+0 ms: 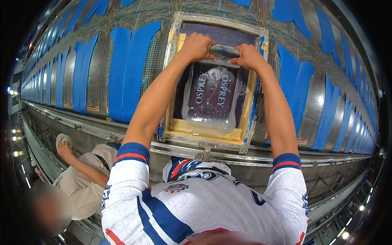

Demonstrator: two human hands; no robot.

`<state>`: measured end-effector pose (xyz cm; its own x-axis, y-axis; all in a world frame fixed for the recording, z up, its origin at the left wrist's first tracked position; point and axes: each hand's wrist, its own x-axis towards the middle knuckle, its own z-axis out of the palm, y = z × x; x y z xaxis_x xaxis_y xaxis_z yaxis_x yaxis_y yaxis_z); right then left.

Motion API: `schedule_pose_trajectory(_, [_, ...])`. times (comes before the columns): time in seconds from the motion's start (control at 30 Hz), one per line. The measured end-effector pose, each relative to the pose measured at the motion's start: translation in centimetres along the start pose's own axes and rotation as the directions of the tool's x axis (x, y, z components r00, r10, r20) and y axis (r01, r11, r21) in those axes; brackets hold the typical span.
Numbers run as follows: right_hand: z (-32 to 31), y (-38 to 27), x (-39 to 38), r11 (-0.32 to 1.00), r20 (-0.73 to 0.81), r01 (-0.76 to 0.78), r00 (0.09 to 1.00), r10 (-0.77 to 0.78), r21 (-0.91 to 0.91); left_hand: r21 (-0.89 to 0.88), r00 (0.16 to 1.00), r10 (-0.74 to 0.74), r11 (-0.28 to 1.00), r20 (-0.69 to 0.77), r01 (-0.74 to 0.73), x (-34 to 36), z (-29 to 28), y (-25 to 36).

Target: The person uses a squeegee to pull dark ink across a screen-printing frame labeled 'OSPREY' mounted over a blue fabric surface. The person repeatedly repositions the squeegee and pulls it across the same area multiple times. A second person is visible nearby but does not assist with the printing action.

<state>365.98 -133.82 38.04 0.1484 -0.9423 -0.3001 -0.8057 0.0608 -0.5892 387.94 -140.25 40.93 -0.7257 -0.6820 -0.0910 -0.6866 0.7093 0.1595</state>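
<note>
My left hand (198,47) and my right hand (248,56) are both closed on the two ends of a squeegee (224,50). It sits toward the far end of a screen printing frame (224,17), inside the frame's edges. Below the squeegee, the dark mesh shows pale lettering in two upright lines. Translucent greyish ink (220,125) rings this area and pools thickest at the near end. Yellowish tape (183,125) lines the inner border of the frame. The squeegee's blade edge is hard to make out.
Blue cut fabric pieces (121,73) lie in rows on the long printing table (104,53), on both sides of the frame. A metal rail (261,159) with a clamp (206,153) runs along the near edge. At lower left another person (83,173) holds something pale.
</note>
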Motion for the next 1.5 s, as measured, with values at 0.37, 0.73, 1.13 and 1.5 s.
schedule_pose_trajectory(0.37, [10.3, -3.3, -16.1, 0.962, -0.179, 0.241, 0.948, -0.261, -0.127, -0.024, 0.994, 0.103, 0.994, -0.037, -0.104, -16.8, 2.9, 8.2])
schedule_pose_trajectory(0.73, [9.3, 7.7, -14.7, 0.910, -0.719, -0.256, 0.558, 0.415, 0.327, -0.061, 0.984, 0.112, 0.991, -0.141, -0.122, -23.5, 2.6, 11.4])
schedule_pose_trajectory(1.13, [11.2, 7.7, -15.4, 0.852, -0.705, -0.131, 0.506, 0.497, 0.506, -0.007, 0.986, 0.149, 0.989, -0.076, -0.150, -20.7, 3.0, 9.7])
schedule_pose_trajectory(1.5, [10.6, 6.8, -15.4, 0.818, -0.691, -0.106, 0.481, 0.539, 0.565, -0.005, 0.933, 0.229, 0.971, -0.278, -0.240, -6.3, -1.8, 2.9])
